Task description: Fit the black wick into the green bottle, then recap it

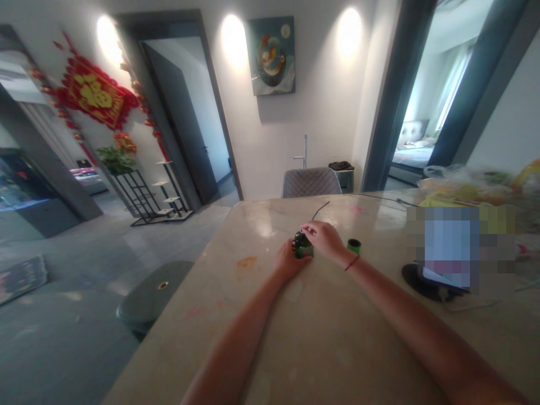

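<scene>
Our left hand [288,261] has its fingers [293,246] curled closed around the left side of a small dark green cylindrical object [302,246], while the fingertips [305,229] of our right hand [324,237] reach across its top; we cannot tell whether they grip it or only touch it. The object sits on a beige marble-look tabletop [337,349], and our forearms rest along the table's near part. A red string [352,262] circles our right wrist. Just past the right hand stands a short green roll [354,246], apart from the fingers. A thin dark wire [320,210] runs from near our hands toward the far edge, and a black cable [371,197] follows that edge. Left of our hands lies an orange stain [247,262], and beyond it the table's diagonal left edge drops to a grey stool [154,289] and open floor [105,247]. Past the far edge stands a quilted grey chair [311,183]. To our right, a round black pad [426,282] sits beside a pixelated patch [459,247], with plastic-wrapped goods [464,185] behind.
</scene>
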Demonstrator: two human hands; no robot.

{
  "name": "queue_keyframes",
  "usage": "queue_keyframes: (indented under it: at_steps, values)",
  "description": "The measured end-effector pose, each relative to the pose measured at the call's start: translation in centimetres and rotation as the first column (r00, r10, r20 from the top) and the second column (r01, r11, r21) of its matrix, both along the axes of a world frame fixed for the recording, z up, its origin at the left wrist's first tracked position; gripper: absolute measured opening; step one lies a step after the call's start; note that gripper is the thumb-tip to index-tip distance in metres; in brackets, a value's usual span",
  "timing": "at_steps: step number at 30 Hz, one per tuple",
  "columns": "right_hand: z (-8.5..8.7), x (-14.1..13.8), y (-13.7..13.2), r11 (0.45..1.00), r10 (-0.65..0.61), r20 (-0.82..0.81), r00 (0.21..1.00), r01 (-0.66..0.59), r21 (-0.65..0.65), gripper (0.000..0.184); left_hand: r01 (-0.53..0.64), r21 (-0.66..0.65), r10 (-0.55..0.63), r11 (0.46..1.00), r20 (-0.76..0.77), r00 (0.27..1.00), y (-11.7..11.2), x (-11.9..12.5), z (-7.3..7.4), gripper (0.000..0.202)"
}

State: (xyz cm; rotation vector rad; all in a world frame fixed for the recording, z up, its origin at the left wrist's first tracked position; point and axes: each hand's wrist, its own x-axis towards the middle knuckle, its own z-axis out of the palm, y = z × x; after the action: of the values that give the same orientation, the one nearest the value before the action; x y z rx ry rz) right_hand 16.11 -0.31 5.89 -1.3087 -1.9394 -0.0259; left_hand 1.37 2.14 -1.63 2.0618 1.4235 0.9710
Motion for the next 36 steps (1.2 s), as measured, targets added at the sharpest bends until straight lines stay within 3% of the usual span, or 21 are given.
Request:
queue_keyframes:
  at_steps: [8, 18, 27, 33, 36]
  values:
    - [0.4, 0.2, -0.3, 0.997, -0.026, 0.040, 0.999, 0.029, -0.069, 0.025, 0.000, 0.017, 0.000, 1.000, -0.031, 1.000, -0.1, 0.0, 0.1, 0.058]
    - [0.5, 1.3, 0.0, 0.989, 0.103, -0.011, 0.995, -0.104, -0.101, 0.029, 0.004, 0.014, -0.004, 1.000, -0.010, 1.000, 0.1, 0.1, -0.2, 0.058]
    - [0.4, 1.5, 0.1, 0.990, 0.108, -0.027, 0.994, -0.110, -0.089, 0.030, -0.001, 0.036, 0.003, 0.999, -0.066, 0.998, 0.2, 0.1, -0.2, 0.057]
    - [1.6, 2.2, -0.5, 0.995, 0.096, -0.188, 0.977, -0.095, 0.018, 0.024, -0.002, 0.041, 0.004, 0.999, -0.060, 0.998, 0.2, 0.1, -0.1, 0.058]
    - [1.2, 2.6, -0.3, 0.998, 0.046, -0.282, 0.958, -0.032, 0.052, 0.020, 0.000, 0.043, 0.002, 0.999, -0.045, 0.999, 0.2, 0.1, -0.2, 0.059]
